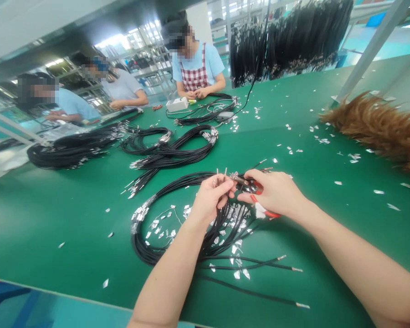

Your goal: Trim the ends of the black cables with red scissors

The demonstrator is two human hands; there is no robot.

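Note:
My left hand is closed on a black cable, pinching it near the stripped ends that stick up between the fingers. Close against those fingertips, my right hand grips red-handled cutting pliers, their jaws pointing left toward the cable end. Whether the jaws touch the cable I cannot tell. Beneath both hands lies a coiled bundle of black cables, wrapped at its left side with silvery foil. Several loose ends with bare tips reach right. Bits of foil are scattered inside and around the coil.
More black cable coils lie farther back on the green table. Three people sit across it; one wears a checked apron. A white box stands before that person. A brown feather duster lies at right beside a metal post.

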